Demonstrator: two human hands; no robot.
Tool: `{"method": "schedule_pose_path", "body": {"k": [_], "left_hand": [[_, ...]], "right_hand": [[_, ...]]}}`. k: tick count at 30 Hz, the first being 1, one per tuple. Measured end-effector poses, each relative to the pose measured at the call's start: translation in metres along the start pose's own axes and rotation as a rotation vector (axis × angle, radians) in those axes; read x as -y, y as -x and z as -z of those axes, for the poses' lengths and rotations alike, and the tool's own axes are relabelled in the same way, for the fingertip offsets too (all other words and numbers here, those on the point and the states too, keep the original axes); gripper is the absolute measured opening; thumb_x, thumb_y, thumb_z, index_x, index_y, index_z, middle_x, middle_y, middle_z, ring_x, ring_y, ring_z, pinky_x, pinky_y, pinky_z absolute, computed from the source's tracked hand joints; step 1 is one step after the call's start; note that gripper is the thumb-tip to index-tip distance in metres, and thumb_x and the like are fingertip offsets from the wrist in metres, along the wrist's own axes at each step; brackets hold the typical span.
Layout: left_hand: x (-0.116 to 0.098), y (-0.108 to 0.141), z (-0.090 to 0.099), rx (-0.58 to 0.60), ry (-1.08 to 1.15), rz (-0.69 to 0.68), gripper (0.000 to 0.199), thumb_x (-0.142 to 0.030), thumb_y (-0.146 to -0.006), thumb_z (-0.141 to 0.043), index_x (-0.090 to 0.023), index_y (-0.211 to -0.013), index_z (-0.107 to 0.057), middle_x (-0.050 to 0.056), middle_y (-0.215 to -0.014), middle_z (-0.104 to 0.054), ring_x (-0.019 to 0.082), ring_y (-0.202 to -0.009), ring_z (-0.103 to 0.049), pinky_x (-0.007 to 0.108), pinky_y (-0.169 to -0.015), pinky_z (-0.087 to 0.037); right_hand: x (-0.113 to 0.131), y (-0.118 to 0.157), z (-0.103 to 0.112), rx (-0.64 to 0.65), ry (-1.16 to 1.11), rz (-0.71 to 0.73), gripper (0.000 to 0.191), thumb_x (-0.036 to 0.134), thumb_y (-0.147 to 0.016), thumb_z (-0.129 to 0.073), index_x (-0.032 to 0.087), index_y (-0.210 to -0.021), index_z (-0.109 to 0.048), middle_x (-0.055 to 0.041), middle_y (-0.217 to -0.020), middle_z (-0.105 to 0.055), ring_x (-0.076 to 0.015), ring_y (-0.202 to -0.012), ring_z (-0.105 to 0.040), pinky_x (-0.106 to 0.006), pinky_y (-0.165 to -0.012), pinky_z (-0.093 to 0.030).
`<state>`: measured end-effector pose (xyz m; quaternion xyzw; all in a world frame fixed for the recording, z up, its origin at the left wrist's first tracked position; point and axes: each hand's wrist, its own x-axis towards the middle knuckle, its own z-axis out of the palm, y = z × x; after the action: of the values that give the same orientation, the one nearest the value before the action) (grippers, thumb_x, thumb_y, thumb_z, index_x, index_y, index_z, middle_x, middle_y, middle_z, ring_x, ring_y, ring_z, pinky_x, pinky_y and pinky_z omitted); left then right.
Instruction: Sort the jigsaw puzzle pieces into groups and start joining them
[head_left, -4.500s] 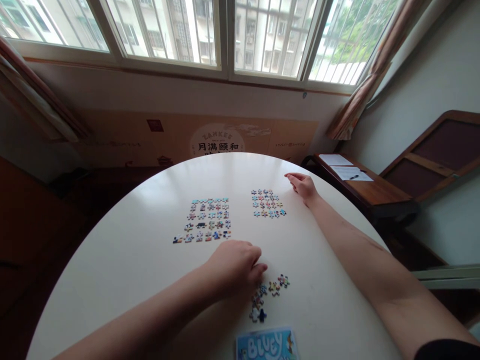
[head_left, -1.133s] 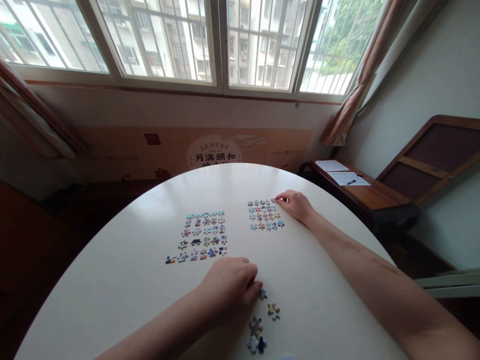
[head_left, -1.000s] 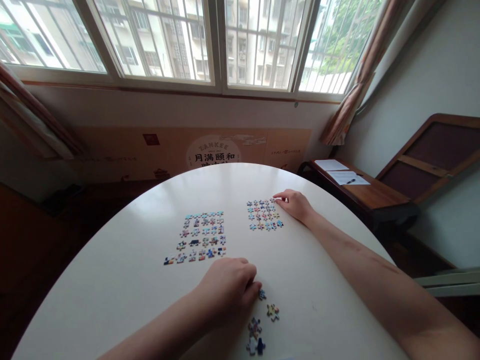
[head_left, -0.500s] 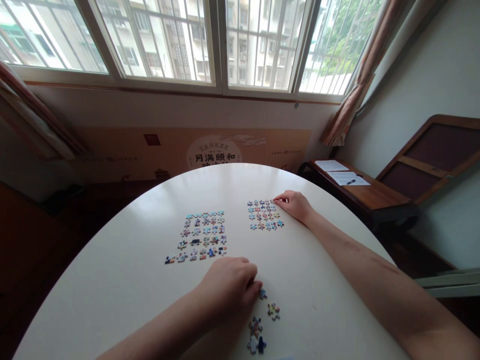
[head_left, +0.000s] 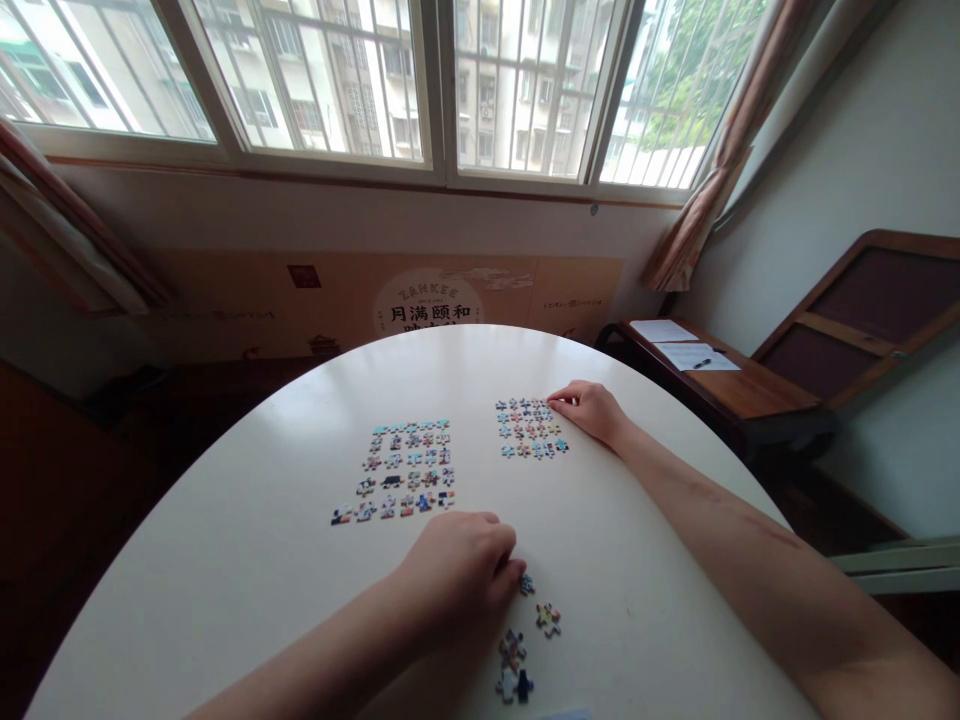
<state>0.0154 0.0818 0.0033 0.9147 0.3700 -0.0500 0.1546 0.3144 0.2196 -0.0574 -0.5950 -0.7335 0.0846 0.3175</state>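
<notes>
- Right hand (head_left: 591, 408) narrowly pinched the edge of a corner puzzle piece (head_left: 544, 402), likely for precise alignment.
- Left hand (head_left: 461, 562) curled beside loose puzzle pieces (head_left: 548, 618); whether it held one, I couldn't tell.
- Spaced rows of puzzle pieces (head_left: 424, 502) lay on the round table (head_left: 225, 560), probably keeping shapes distinct.

I am in what looks like a room of a home, with patterned curtains (head_left: 697, 220) beside barred windows (head_left: 517, 90) that face apartment blocks (head_left: 360, 80), and a round white table (head_left: 247, 560) near a small wooden side table (head_left: 757, 392).
</notes>
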Motion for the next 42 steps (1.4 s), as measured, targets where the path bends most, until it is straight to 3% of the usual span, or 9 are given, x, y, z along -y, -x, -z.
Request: {"method": "schedule_pose_path", "body": {"k": [8,15,19,24,27,30,36,39,42], "left_hand": [[-0.001,-0.002,-0.006,-0.053,-0.038,0.016,0.026,-0.032,-0.095,-0.049,-0.019,-0.075,-0.059,0.007,-0.084,-0.069,0.022,-0.078,-0.065,0.032,-0.069,-0.048],[0.002,-0.003,-0.008,-0.094,0.021,0.056,0.021,-0.034,-0.098,-0.048,-0.019,-0.088,-0.059,0.006,-0.086,-0.070,0.023,-0.081,-0.066,0.033,-0.071,-0.049],[0.006,0.001,-0.008,-0.131,0.082,0.014,0.014,-0.027,-0.095,-0.051,-0.020,-0.102,-0.061,0.004,-0.088,-0.071,0.023,-0.083,-0.066,0.032,-0.072,-0.049],[0.008,0.006,-0.009,-0.187,0.105,-0.131,0.022,-0.025,-0.090,-0.058,-0.021,-0.110,-0.066,0.004,-0.098,-0.072,0.021,-0.080,-0.067,0.031,-0.071,-0.049],[0.008,0.006,-0.010,-0.188,0.096,-0.205,0.022,-0.024,-0.089,-0.061,-0.025,-0.108,-0.070,0.003,-0.103,-0.071,0.018,-0.076,-0.067,0.029,-0.068,-0.047],[0.008,0.005,-0.010,-0.195,0.037,-0.220,0.020,-0.018,-0.091,-0.058,-0.026,-0.098,-0.075,0.002,-0.095,-0.069,0.016,-0.072,-0.065,0.027,-0.063,-0.044],[0.011,-0.005,-0.010,-0.277,-0.120,-0.113,0.021,-0.012,-0.091,-0.058,-0.025,-0.088,-0.075,0.003,-0.091,-0.065,0.016,-0.073,-0.062,0.025,-0.058,-0.038],[0.014,-0.011,-0.013,-0.348,-0.168,-0.069,0.019,-0.013,-0.090,-0.060,-0.025,-0.088,-0.074,0.003,-0.095,-0.065,0.017,-0.077,-0.061,0.024,-0.056,-0.037],[0.017,-0.011,-0.014,-0.427,-0.215,-0.030,0.026,-0.006,-0.089,-0.056,-0.023,-0.098,-0.074,0.005,-0.100,-0.066,0.017,-0.078,-0.062,0.025,-0.055,-0.037]], "right_hand": [[-0.013,-0.006,-0.002,-0.152,-0.261,-0.123,0.037,0.048,-0.086,-0.061,0.016,-0.089,-0.081,-0.0076,-0.082,-0.075,-0.0204,-0.075,-0.064,-0.032,-0.071,-0.048],[-0.018,-0.007,0.004,-0.297,-0.464,-0.273,0.051,0.059,-0.080,-0.061,0.012,-0.088,-0.079,-0.0032,-0.062,-0.062,-0.0162,-0.061,-0.052,-0.029,-0.057,-0.041],[-0.015,-0.005,0.007,-0.335,-0.527,-0.317,0.047,0.058,-0.076,-0.064,0.014,-0.081,-0.077,-0.0006,-0.058,-0.055,-0.0140,-0.056,-0.046,-0.028,-0.052,-0.035],[-0.008,0.002,0.008,-0.368,-0.561,-0.338,0.042,0.054,-0.077,-0.063,0.014,-0.078,-0.076,0.0009,-0.055,-0.050,-0.0131,-0.053,-0.043,-0.027,-0.049,-0.032],[-0.006,0.009,0.007,-0.374,-0.533,-0.315,0.041,0.054,-0.078,-0.062,0.014,-0.076,-0.076,0.0002,-0.056,-0.052,-0.0137,-0.055,-0.045,-0.027,-0.050,-0.034],[-0.003,0.015,0.007,-0.391,-0.472,-0.275,0.043,0.054,-0.080,-0.061,0.015,-0.074,-0.076,-0.0001,-0.056,-0.055,-0.0151,-0.056,-0.048,-0.029,-0.054,-0.037],[0.011,0.026,0.007,-0.430,-0.301,-0.133,0.038,0.049,-0.087,-0.058,0.017,-0.077,-0.076,-0.0025,-0.061,-0.064,-0.0195,-0.063,-0.057,-0.032,-0.063,-0.042],[0.023,0.033,0.015,-0.375,-0.228,-0.025,0.033,0.043,-0.089,-0.058,0.017,-0.077,-0.076,-0.0048,-0.069,-0.069,-0.0198,-0.066,-0.059,-0.033,-0.066,-0.043],[0.042,0.040,0.031,-0.240,-0.182,0.098,0.026,0.037,-0.088,-0.061,0.019,-0.078,-0.076,-0.0052,-0.076,-0.071,-0.0186,-0.069,-0.059,-0.033,-0.070,-0.044]]}}
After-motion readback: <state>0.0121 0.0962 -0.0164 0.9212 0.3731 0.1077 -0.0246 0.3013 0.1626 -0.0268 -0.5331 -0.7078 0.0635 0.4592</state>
